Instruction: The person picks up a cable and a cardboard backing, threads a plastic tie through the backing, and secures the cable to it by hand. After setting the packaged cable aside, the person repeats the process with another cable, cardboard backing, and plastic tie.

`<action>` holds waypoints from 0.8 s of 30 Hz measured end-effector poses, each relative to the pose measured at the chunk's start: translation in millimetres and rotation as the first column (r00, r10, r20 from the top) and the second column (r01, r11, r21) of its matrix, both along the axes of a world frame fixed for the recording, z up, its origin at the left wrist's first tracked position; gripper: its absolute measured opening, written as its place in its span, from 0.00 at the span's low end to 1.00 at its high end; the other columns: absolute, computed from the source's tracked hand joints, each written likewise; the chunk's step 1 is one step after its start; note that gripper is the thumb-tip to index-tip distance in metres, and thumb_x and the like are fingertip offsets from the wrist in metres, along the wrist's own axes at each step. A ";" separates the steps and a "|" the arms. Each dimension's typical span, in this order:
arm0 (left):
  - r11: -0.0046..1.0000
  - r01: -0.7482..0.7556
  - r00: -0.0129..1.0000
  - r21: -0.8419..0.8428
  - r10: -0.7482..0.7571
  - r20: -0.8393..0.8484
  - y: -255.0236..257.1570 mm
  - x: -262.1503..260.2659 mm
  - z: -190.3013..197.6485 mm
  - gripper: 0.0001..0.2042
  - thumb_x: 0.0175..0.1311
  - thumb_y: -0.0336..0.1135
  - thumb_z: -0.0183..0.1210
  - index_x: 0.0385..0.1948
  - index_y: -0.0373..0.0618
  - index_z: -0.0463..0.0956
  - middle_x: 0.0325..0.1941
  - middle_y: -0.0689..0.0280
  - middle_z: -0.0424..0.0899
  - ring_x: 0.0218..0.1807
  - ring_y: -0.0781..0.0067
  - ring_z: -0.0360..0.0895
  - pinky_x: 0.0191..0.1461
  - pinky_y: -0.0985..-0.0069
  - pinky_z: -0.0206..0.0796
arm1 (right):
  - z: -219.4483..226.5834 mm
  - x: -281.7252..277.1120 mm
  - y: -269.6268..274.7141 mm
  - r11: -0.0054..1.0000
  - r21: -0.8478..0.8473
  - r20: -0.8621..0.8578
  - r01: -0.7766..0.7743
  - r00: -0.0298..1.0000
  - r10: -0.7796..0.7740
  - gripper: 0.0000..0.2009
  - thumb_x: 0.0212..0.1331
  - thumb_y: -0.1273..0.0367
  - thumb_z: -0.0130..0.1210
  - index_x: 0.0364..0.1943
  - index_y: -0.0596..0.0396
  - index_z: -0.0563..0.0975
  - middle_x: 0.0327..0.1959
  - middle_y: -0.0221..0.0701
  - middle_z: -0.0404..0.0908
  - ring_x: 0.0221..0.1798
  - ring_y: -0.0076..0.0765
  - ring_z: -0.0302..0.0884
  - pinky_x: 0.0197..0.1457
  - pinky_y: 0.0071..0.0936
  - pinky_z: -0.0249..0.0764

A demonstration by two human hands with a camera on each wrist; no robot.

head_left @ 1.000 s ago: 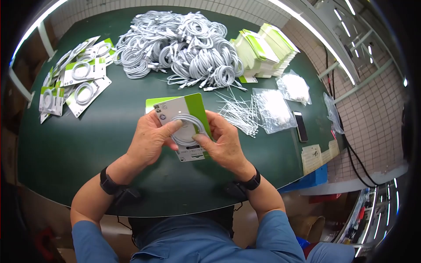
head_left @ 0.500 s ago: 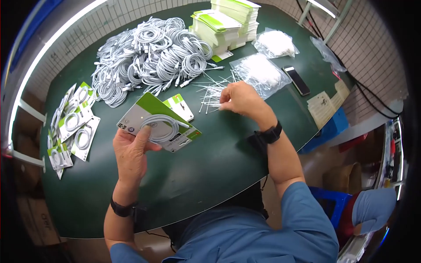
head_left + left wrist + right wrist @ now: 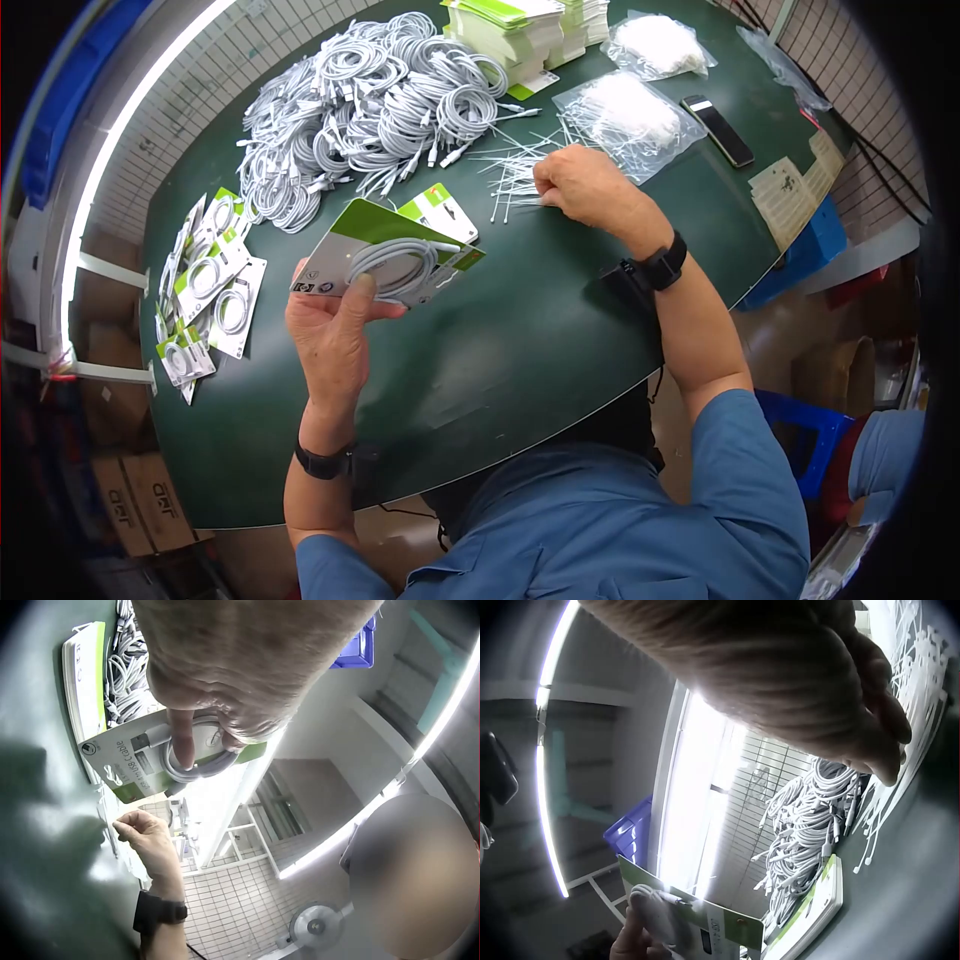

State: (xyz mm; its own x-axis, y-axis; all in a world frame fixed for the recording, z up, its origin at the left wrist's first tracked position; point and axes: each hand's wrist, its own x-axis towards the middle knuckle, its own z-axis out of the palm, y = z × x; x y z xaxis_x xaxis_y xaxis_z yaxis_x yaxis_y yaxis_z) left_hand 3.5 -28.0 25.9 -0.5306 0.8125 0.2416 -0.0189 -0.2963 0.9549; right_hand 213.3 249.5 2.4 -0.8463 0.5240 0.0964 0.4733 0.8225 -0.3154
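Observation:
My left hand [image 3: 332, 345] grips a white and green packaging card [image 3: 328, 250], its thumb pressing a coiled white USB cable [image 3: 432, 262] against the front. The card is tilted above the table, and in the left wrist view the cable's plug [image 3: 156, 736] lies along the printed face. My right hand [image 3: 598, 196] is at the near edge of a pile of loose white cable ties [image 3: 512, 182]. Its thumb and fingertips [image 3: 887, 771] are pinched together on a tie among them. Behind the held card lies a small stack of similar cards [image 3: 440, 212].
A large heap of coiled white cables [image 3: 350, 120] covers the back of the table. Carded cables [image 3: 232, 312] are piled at the left. Card stacks [image 3: 510, 42], bags of white ties [image 3: 630, 115] and a phone [image 3: 718, 130] sit toward the back and right.
My right hand has left the card and moved right to the cable ties, where its fingers now pinch. The left hand keeps the card and cable, now tilted. The head view has turned.

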 end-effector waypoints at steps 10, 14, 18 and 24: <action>0.988 -0.089 0.955 0.123 0.119 -0.270 -9.1 4.6 14.8 0.12 0.73 0.27 0.61 0.54 0.31 0.79 0.52 0.53 0.87 0.51 0.62 0.87 0.46 0.68 0.87 | -5.8 -6.2 -3.1 0.997 0.064 -0.237 0.040 0.971 -0.024 0.05 0.59 0.71 0.61 0.33 0.59 0.82 0.31 0.42 0.85 0.38 0.52 0.85 0.44 0.43 0.80; 0.974 -0.102 0.903 0.201 0.175 -0.391 -2.5 3.6 8.8 0.11 0.72 0.26 0.63 0.52 0.33 0.83 0.52 0.51 0.88 0.52 0.59 0.87 0.52 0.67 0.84 | -8.6 -8.8 -2.3 0.999 0.024 -0.314 0.025 0.949 -0.016 0.07 0.58 0.72 0.65 0.37 0.60 0.85 0.32 0.41 0.87 0.35 0.45 0.87 0.42 0.36 0.81; 0.969 -0.103 0.820 0.225 0.211 -0.532 1.4 0.9 5.7 0.10 0.69 0.26 0.66 0.49 0.35 0.85 0.52 0.50 0.89 0.53 0.57 0.88 0.56 0.67 0.80 | -3.6 -7.5 -4.5 0.999 -0.003 -0.320 0.050 0.946 -0.049 0.10 0.55 0.73 0.68 0.41 0.59 0.87 0.32 0.41 0.89 0.33 0.37 0.87 0.41 0.31 0.81; 0.976 -0.081 0.801 0.204 0.186 -0.569 2.9 -1.4 -0.3 0.12 0.65 0.25 0.69 0.49 0.38 0.86 0.51 0.52 0.90 0.54 0.58 0.88 0.58 0.69 0.78 | 2.9 -11.8 -14.2 0.985 -0.102 -0.347 0.140 0.923 -0.167 0.09 0.54 0.73 0.69 0.39 0.59 0.87 0.29 0.38 0.88 0.31 0.32 0.86 0.38 0.28 0.81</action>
State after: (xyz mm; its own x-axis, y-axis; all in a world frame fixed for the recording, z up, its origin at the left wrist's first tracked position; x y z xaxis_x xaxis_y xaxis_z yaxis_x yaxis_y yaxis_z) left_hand 2.1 -25.2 25.6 -0.3474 0.6656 0.6606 0.5756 -0.4048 0.7106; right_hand 201.5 235.3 5.4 -0.6732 0.6615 0.3306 0.4383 0.7170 -0.5421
